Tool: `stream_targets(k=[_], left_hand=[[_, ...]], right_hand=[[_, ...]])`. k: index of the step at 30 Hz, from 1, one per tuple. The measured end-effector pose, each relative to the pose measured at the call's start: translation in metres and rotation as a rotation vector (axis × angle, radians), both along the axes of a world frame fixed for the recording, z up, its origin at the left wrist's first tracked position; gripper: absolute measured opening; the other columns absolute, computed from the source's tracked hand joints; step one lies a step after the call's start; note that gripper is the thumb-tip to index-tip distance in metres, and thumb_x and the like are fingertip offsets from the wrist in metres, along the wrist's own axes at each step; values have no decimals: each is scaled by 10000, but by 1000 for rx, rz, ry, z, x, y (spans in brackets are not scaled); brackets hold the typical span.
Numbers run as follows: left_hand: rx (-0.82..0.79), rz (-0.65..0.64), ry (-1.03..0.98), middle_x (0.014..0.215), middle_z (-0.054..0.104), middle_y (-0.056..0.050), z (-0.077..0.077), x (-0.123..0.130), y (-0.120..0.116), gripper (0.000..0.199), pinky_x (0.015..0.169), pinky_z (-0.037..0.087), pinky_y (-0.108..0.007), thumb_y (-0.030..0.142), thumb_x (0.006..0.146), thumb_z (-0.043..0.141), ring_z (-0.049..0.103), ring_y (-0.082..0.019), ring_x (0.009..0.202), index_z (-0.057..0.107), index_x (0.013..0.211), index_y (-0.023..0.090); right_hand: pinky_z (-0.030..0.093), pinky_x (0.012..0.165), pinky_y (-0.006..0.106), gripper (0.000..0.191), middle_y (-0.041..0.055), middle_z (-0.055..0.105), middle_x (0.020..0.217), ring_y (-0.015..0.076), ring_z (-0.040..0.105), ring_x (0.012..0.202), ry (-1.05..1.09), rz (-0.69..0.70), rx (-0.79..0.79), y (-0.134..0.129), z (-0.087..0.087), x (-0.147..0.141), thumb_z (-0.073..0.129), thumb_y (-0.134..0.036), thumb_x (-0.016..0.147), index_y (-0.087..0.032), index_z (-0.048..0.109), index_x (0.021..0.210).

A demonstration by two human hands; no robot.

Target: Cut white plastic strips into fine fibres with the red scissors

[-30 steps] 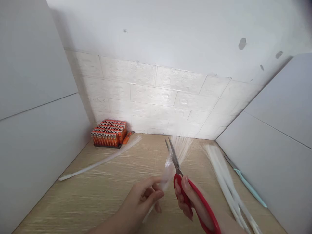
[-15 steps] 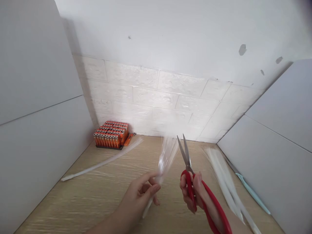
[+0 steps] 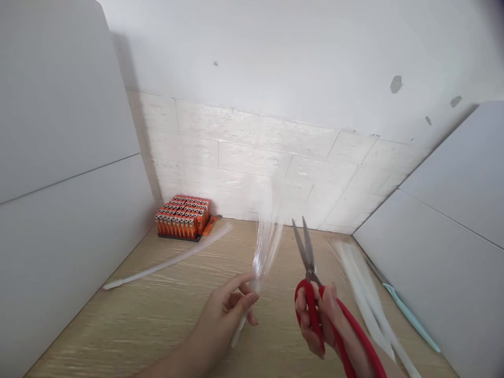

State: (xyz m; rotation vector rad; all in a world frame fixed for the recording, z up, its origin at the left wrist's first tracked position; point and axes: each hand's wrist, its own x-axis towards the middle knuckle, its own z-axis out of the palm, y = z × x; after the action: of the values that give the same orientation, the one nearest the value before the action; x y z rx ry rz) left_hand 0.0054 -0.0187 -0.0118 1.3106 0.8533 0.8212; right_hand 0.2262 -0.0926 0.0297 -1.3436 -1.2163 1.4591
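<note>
Now your left hand (image 3: pixel 224 315) pinches a frayed white plastic tuft (image 3: pixel 265 249) closed, while your right hand (image 3: pixel 327 315) grips red-handled scissors (image 3: pixel 310 270) (blades parted), and the next snip needs them brought across to it.

Work booth, white panels (image 3: pixel 66 157), wooden tabletop (image 3: pixel 118 325)

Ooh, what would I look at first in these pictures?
The red-handled scissors catch your eye first, held up at the front in the right hand. Beside them, the left hand pinches frayed clear plastic strands. Far back in the left corner sits a block of orange disposable lighters.
</note>
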Motion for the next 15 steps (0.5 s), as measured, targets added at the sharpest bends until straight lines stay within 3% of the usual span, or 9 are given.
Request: stream_targets(k=[11, 15], left_hand=[[122, -117, 34, 848, 566, -14, -4, 1, -4, 462, 602, 423, -155, 499, 930, 607, 600, -91, 627, 616, 1237, 153], [145, -207, 72, 722, 551, -2, -5, 2, -6, 419, 601, 415, -149, 481, 942, 584, 593, -101, 610, 635, 1168, 131]], right_hand=[[506, 691, 134, 399, 64, 508, 888, 55, 508, 750, 15, 30, -148, 2, -13, -14, 488, -432, 1091, -41, 565, 1109], [503, 686, 132, 404, 63, 505, 888, 54, 506, 748, 19, -9, -144, 6, -14, -13, 488, -435, 1091, -38, 560, 1114]])
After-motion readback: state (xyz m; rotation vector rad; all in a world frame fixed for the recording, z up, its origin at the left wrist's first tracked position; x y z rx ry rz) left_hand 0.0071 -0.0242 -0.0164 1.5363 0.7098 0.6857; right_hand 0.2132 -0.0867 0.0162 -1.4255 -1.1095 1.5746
